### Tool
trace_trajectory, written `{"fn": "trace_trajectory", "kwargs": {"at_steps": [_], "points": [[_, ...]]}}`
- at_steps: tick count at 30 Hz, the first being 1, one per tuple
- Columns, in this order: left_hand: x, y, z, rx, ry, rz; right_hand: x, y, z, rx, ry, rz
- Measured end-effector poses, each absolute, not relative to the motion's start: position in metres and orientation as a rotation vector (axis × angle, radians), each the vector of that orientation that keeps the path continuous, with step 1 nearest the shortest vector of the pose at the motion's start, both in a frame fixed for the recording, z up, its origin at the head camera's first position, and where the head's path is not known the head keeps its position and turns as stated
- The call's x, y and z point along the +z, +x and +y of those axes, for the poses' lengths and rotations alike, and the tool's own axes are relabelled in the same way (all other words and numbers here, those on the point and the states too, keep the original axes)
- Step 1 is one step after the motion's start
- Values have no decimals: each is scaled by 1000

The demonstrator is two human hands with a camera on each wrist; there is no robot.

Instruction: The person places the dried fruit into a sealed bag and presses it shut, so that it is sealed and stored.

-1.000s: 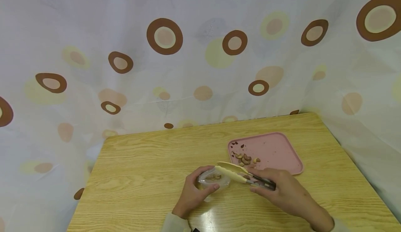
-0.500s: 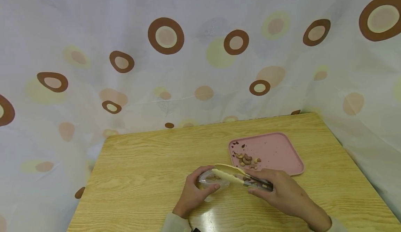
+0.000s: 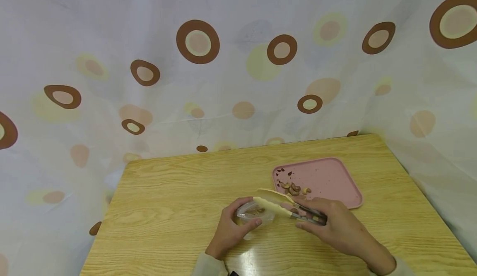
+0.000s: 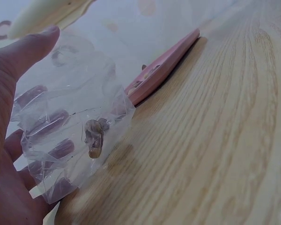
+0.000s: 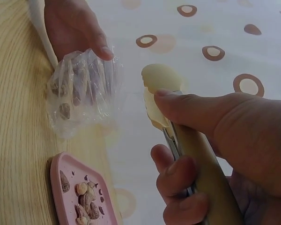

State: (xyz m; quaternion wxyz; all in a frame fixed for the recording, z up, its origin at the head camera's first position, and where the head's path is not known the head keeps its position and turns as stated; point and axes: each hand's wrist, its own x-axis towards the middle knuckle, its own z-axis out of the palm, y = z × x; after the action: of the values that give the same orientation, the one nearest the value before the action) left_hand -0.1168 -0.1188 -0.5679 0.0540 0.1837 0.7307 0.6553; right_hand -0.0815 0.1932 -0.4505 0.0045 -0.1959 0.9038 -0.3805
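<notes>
A clear plastic bag with some cashews in its bottom is held by my left hand, fingers and thumb curved around its mouth. My right hand grips a pair of metal tongs with cream scalloped tips. In the head view the tips are parted and lie across the bag's mouth; the right wrist view shows them apart from the bag, and I see nothing between them. Several cashews lie in the left part of the pink tray, partly hidden behind the tongs and right hand.
Small dark skin flakes are scattered at the tray's left end. Tray and hands are over a wooden table. A white curtain with brown and yellow circles hangs behind the table's back edge and along its sides.
The tong tips dipped lower toward the bag's mouth half a second ago; now they are slightly higher and spread wider. My left hand and the bag have stayed in place.
</notes>
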Motion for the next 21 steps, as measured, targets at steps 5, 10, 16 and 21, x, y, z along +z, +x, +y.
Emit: {"fn": "trace_trajectory", "kwargs": {"at_steps": [5,10,16,21], "points": [[-567,-117,-119,1983,558,2227,-452,-81,197,-1197,-576,2849],[-565,-116,-118,1965,544,2252,-455,-80,202,-1205,-559,2872],[-565,-116,-117,1938,526,2297,-461,-80,209,-1227,-542,2905],[-564,-116,-117,1934,518,2297,-470,-82,216,-1214,-520,2939]]}}
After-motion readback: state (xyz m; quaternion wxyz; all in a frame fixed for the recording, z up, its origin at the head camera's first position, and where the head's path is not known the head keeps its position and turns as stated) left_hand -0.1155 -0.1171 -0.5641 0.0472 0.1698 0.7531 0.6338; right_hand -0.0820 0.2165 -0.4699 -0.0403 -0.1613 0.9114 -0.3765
